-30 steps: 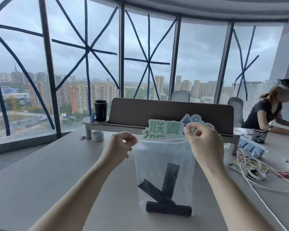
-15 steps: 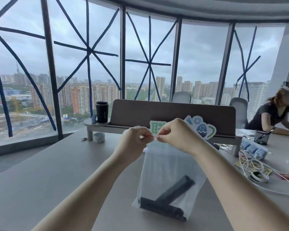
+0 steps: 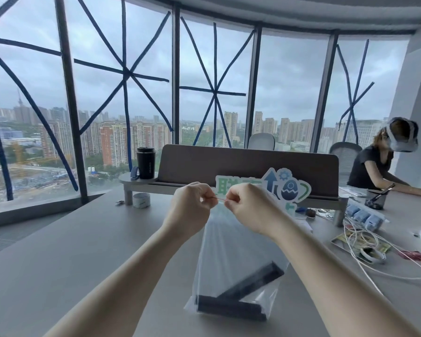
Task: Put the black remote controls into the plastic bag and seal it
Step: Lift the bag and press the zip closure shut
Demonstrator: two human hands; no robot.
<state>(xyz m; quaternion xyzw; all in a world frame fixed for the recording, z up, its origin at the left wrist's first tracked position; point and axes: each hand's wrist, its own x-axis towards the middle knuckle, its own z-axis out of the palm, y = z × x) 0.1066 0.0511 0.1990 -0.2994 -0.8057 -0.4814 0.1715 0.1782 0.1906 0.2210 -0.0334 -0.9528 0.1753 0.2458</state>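
Observation:
A clear plastic bag (image 3: 231, 249) hangs above the grey table (image 3: 58, 263), its bottom resting on the surface. Inside lie black remote controls (image 3: 231, 307), one flat along the bottom and another (image 3: 255, 280) leaning diagonally on it. My left hand (image 3: 192, 205) and my right hand (image 3: 248, 205) pinch the bag's red zip strip at the top, fingertips nearly touching in the middle. The strip's ends are hidden by my fingers.
A brown desk shelf (image 3: 248, 166) stands behind the bag with a black cup (image 3: 145, 162) and a green-and-blue sign (image 3: 275, 188). A tape roll (image 3: 141, 200) sits left. White cables (image 3: 365, 249) and small items lie right. A person (image 3: 379, 164) sits at far right.
My hands, first apart at the bag's top corners, came together at the middle of the zip strip. The bag swung and the upright remote tipped over to a slant.

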